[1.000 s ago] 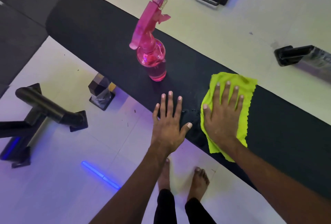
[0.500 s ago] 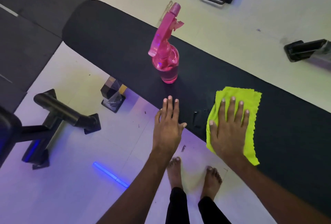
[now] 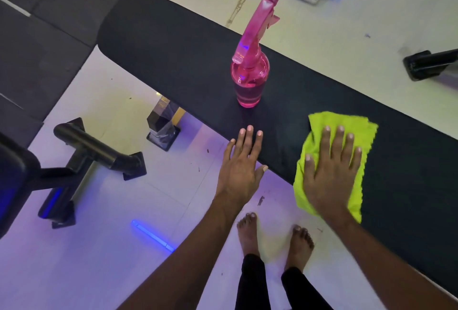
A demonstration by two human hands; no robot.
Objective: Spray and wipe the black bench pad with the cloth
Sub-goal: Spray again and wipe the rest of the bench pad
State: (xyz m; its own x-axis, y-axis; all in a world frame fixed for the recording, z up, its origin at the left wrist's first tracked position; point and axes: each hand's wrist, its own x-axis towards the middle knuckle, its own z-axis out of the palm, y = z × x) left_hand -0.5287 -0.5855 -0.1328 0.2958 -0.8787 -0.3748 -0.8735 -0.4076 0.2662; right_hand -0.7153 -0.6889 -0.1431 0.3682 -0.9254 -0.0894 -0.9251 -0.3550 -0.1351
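A pale tiled floor (image 3: 104,247), washed with violet and blue light, fills most of the view, with dark rubber matting (image 3: 37,44) laid at the upper left. Across the floor a long black padded bench pad (image 3: 173,57) with a rounded end is seen running diagonally from upper left to lower right. A black tubular metal frame (image 3: 91,148) is seen on the floor to the left of the bench, and a black-footed bench leg (image 3: 162,126) is seen just under the pad's near edge.

A crumpled lime-green microfibre cloth (image 3: 352,126) is spread on the pad near its front edge. It is pressed flat under the right hand (image 3: 329,173), whose fingers are straight and spread, not curled around the fabric. The left hand (image 3: 241,168) is held flat and empty, fingers straight, its fingertips reaching over the pad's near edge; whether the pad is touched cannot be told.

A translucent pink plastic spray bottle (image 3: 250,79) is stood upright on the pad, beyond the left hand and apart from both hands and the cloth. Two bare feet (image 3: 247,233) are seen on the tiles below.
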